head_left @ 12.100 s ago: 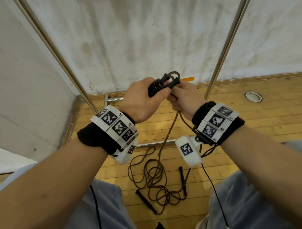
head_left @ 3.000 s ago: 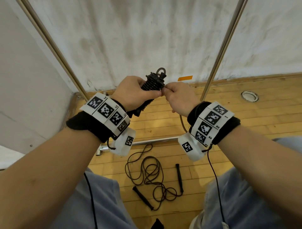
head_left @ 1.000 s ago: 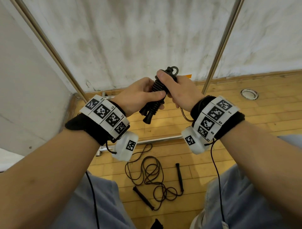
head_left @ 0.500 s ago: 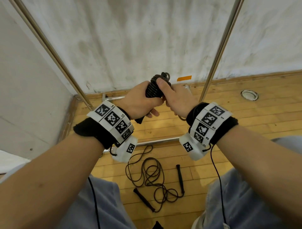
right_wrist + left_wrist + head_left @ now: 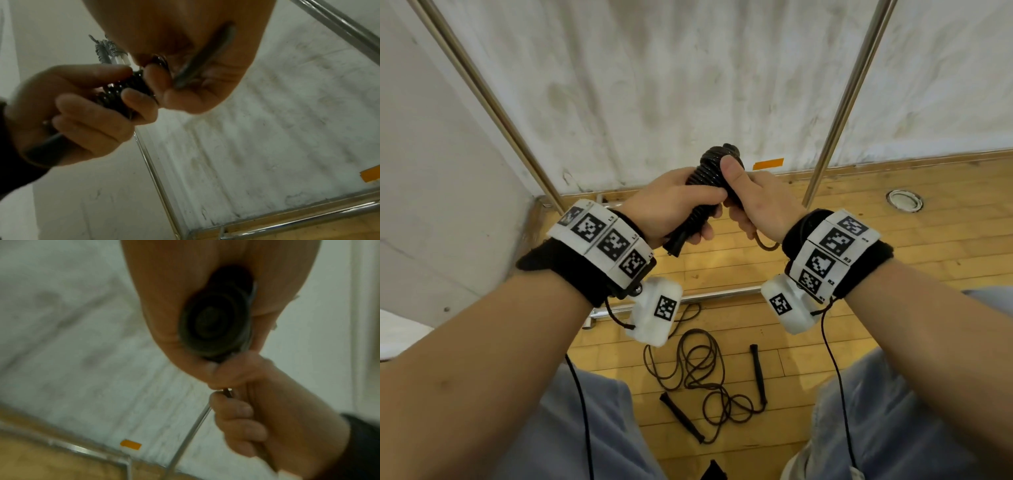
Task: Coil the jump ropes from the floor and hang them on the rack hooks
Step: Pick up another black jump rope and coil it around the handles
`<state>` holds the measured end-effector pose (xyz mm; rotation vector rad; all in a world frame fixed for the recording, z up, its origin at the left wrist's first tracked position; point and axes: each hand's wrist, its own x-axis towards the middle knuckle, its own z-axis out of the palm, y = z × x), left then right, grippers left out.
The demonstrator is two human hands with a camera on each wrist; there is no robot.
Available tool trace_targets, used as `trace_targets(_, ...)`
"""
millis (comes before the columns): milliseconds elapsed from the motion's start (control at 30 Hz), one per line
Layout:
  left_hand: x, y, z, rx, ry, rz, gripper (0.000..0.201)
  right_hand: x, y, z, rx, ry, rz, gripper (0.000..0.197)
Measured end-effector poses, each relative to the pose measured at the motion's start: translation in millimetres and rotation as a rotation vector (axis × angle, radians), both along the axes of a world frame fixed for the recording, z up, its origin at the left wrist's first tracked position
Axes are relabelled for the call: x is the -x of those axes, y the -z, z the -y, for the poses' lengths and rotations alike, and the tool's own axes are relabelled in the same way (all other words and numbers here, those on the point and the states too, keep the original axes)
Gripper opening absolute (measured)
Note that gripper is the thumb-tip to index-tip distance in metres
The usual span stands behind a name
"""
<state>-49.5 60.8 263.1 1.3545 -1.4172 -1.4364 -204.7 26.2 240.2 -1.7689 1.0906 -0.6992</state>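
A black jump rope, wound in tight coils round its own handles (image 5: pixel 705 185), is held at chest height in front of the rack. My left hand (image 5: pixel 674 209) grips the coiled bundle (image 5: pixel 121 95) from the left, the handle ends (image 5: pixel 676 245) sticking out below. My right hand (image 5: pixel 753 202) holds the top of the bundle, thumb pressed on the coils, with a short rope loop (image 5: pixel 765 241) hanging under its palm. In the left wrist view a handle's round end (image 5: pixel 213 324) faces the camera. A second jump rope (image 5: pixel 702 380) lies tangled and loose on the floor, between my knees.
Two slanted metal rack poles (image 5: pixel 839 102) (image 5: pixel 493 102) rise against the stained white wall, joined by a base bar (image 5: pixel 719 294) on the wooden floor. An orange tape mark (image 5: pixel 768 164) sits on the wall and a round floor fitting (image 5: pixel 904 200) at the right.
The loose rope that hung from the bundle to the floor 12 s ago is now wound onto the handles. In the last second both hands shifted slightly with the bundle; my right thumb stays on top.
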Motion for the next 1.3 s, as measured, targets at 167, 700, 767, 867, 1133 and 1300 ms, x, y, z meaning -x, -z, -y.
trace_targets(167,4,13,4,0.322,-0.174,0.63,0.013,-3,3,-1,-0.05,0.014,-0.13,0.063)
trace_targets(700,-9,4,2,-0.05,0.105,-0.127,0.049,2,-3,0,0.024,0.005,0.097,0.038)
trace_targets(767,-8,7,2,-0.056,0.13,-0.14,0.049,2,-6,-2,0.072,-0.008,0.059,0.042)
trace_targets(867,-7,8,2,0.0,0.134,-0.032,0.044,1,-6,-6,0.145,0.017,-0.02,0.047)
trace_targets(1133,-1,11,3,0.3,-0.081,0.561,0.043,-3,-4,-1,0.113,0.052,-0.13,0.052)
trace_targets(1300,6,-3,1,0.211,-0.002,0.256,0.042,-3,-10,2,0.058,0.019,0.067,0.049)
